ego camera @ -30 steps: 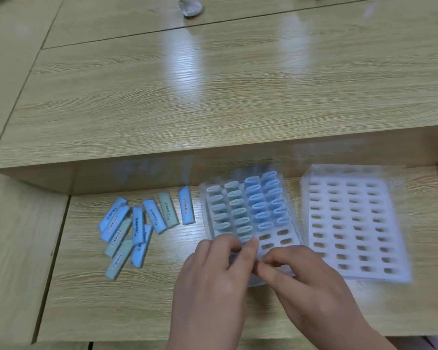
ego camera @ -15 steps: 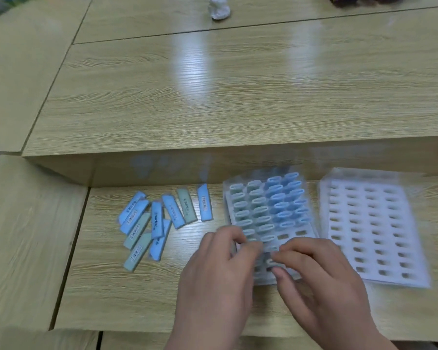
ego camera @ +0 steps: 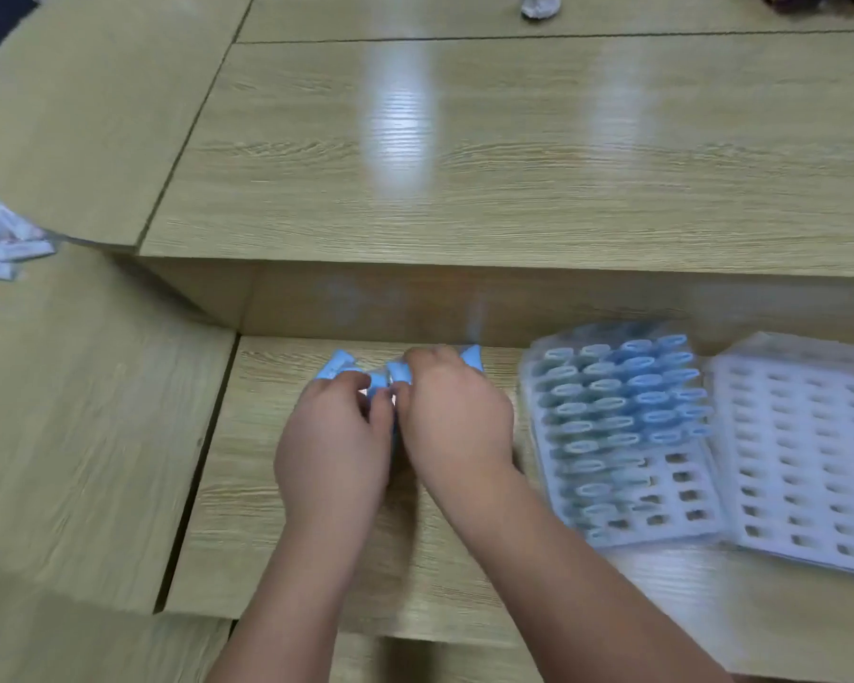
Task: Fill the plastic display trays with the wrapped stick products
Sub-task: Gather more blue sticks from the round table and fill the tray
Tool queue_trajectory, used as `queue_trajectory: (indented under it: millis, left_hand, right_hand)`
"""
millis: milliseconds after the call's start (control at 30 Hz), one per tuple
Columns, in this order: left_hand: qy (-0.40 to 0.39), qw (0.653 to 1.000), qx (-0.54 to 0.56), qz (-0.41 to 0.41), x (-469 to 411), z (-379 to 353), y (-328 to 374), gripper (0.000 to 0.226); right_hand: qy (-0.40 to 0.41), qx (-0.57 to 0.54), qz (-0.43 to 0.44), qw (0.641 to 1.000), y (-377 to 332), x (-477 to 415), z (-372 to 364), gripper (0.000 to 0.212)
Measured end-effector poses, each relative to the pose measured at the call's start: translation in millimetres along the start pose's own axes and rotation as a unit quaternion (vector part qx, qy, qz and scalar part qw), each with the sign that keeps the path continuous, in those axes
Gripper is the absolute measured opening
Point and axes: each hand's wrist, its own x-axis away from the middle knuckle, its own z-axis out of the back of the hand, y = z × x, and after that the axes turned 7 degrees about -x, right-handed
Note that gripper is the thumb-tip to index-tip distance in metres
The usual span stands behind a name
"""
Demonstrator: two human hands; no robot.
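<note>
Nearest to me, both forearms reach out over the lower table [ego camera: 316, 574]. The left hand [ego camera: 334, 456] and the right hand [ego camera: 457, 426] sit side by side, knuckles up, over the loose wrapped sticks [ego camera: 339, 364]. The fingers of both hands are curled in and closed around a bunch of those sticks; only blue ends poke out beyond the fingertips, so how many each hand holds I cannot tell. To my eye the two hands are pressed close in order to gather and square the sticks into one bundle, ready to carry to the trays.

Just to the right of the hands lies the partly filled tray [ego camera: 681, 510], a clear plastic grid. Most of its slots hold sticks standing on end, pale green toward the left, blue toward the right; the near right corner shows open slots, so I judge this tray is well along but not done. Touching it on the right, the empty tray [ego camera: 809, 460] has no sticks in its slots at all.

Farther back rises the upper table [ego camera: 464, 155], glossy with light streaks. At the far left edge lies a blurred heap of white packets [ego camera: 1, 244].
</note>
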Motion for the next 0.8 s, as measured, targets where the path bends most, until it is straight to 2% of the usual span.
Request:
queue_trajectory:
  millis: [100, 267, 467, 533, 633, 733, 800]
  left_hand:
    - [-0.034, 0.998, -0.05, 0.016, -12, -8, 1, 0.029]
    - [-0.041, 0.997, -0.057, 0.032, -23, -13, -2, 0.02]
    - [-0.043, 0.995, 0.073, 0.053, -25, -5, -5, 0.006]
    - [-0.038, 0.992, 0.113, 0.037, -18, 7, -4, 0.008]
    - [-0.035, 0.986, 0.163, -0.002, 2, 30, 3, 0.009]
    - [-0.058, 0.963, 0.26, -0.038, 29, 49, 17, 0.004]
    - [-0.066, 0.949, 0.298, -0.078, 45, 56, 31, 0.008]
  right_hand:
    - [-0.006, 0.053, -0.007, 0.999, -1, -11, -8, 0.011]
    - [-0.012, 0.054, -0.039, 0.998, -4, -16, -11, 0.012]
    - [-0.003, 0.021, -0.029, 0.999, -7, -17, -6, 0.016]
    - [0.005, -0.023, -0.029, 0.999, -7, -11, 3, 0.017]
    - [0.04, -0.12, 0.016, 0.992, -1, 14, 28, 0.024]
    - [0.066, -0.271, 0.035, 0.96, 18, 51, 62, 0.021]
    - [0.068, -0.351, 0.03, 0.933, 41, 75, 84, 0.02]
